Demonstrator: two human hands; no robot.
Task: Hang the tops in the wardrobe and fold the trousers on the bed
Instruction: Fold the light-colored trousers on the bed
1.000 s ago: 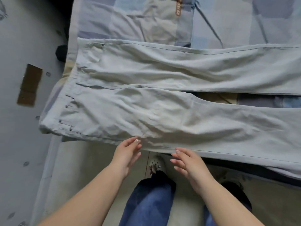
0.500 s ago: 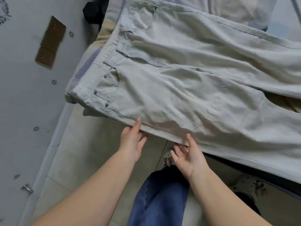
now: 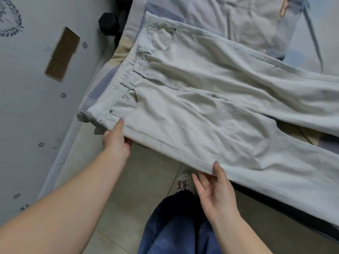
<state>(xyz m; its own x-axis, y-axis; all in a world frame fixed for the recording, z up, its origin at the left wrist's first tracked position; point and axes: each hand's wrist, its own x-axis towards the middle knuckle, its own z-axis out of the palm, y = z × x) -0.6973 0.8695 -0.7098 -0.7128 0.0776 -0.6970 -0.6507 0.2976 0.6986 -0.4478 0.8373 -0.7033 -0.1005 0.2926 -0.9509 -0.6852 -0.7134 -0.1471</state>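
Our left hand (image 3: 116, 139) pinches the near seam of the trousers (image 3: 211, 110) spread on the bed (image 3: 229, 17); our right hand (image 3: 213, 189) pinches it too. Uneven lifting could bunch the legs.

We pinch the trousers (image 3: 211, 110) at their near seam: left hand (image 3: 115, 139) by the pocket, thumb on top; right hand (image 3: 216, 187) further along, fingers under the edge.
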